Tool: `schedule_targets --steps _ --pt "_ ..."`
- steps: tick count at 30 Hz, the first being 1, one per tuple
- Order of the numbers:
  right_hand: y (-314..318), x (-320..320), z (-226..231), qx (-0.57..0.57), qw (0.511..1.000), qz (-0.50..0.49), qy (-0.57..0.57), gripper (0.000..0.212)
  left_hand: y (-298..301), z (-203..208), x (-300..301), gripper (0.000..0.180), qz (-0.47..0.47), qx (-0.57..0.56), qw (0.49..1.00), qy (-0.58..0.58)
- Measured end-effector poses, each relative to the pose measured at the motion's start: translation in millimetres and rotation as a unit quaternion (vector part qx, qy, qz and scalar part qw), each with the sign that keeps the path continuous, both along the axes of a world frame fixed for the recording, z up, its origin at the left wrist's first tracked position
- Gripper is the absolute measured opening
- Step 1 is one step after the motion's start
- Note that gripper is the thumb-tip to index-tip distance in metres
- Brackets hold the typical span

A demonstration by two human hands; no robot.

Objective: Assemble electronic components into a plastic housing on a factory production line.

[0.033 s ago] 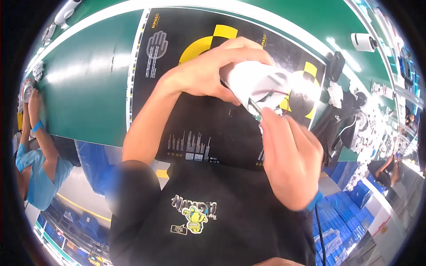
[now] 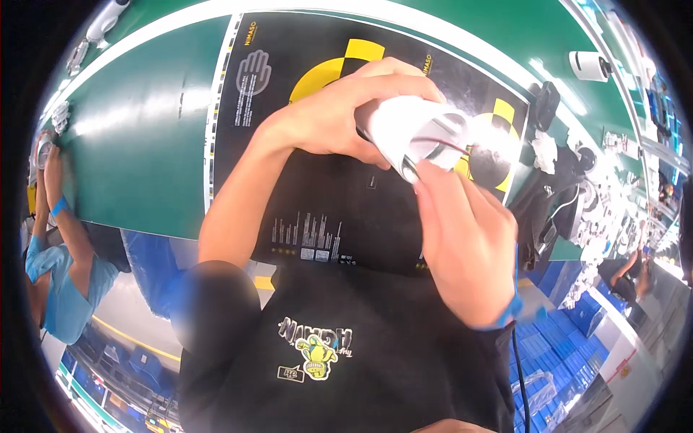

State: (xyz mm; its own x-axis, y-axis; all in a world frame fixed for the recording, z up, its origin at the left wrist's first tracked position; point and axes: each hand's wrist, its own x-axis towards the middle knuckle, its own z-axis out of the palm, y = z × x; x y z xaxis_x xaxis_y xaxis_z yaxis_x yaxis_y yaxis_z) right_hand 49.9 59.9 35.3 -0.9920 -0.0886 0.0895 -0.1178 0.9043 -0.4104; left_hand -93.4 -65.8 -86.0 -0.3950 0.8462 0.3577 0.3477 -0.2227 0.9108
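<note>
A white cylindrical housing (image 2: pixel 395 128) is held over the black mat (image 2: pixel 317 191), tilted with its open end to the right. My left hand (image 2: pixel 328 114) wraps around its closed side, with the fingers behind it. A thin dark red wire (image 2: pixel 437 140) shows in the opening. At the near rim of that opening is my right hand (image 2: pixel 468 242), its fingertips pinched together beside a small dark, shiny piece (image 2: pixel 410 169). Whether the fingers grip that piece or something else hidden inside the rim I cannot make out. Glare washes out part of the housing.
Another white cylindrical unit (image 2: pixel 588 66) lies on the green bench at the far right. Black cloth-like items (image 2: pixel 543 198), a dark object (image 2: pixel 547 107) and white parts crowd the right side. At the left edge, a co-worker in a blue shirt (image 2: pixel 72 278) handles a round part.
My right hand has shifted slightly up and left, closer against the housing's rim. A green sliver beside its fingertips no longer shows. The housing has turned a little, showing more of its round mouth.
</note>
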Motion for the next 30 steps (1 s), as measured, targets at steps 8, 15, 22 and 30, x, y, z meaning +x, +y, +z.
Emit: schedule_targets --steps 8,15,22,30 --pt "37 -32 0 0.023 0.998 -0.016 -0.059 0.074 -2 3 2 0.076 -0.010 0.000 1.000 -0.010" --pt "63 -74 -45 -0.201 0.953 0.100 -0.205 0.109 2 1 6 0.075 -0.001 -0.023 1.000 -0.022" --pt "63 -81 -42 -0.225 0.946 0.076 -0.221 0.100 4 1 7 0.075 0.026 -0.022 0.999 -0.026" --pt "65 -77 -43 -0.233 0.953 0.049 -0.187 0.097 12 7 6 0.075 0.050 -0.006 0.998 0.026"
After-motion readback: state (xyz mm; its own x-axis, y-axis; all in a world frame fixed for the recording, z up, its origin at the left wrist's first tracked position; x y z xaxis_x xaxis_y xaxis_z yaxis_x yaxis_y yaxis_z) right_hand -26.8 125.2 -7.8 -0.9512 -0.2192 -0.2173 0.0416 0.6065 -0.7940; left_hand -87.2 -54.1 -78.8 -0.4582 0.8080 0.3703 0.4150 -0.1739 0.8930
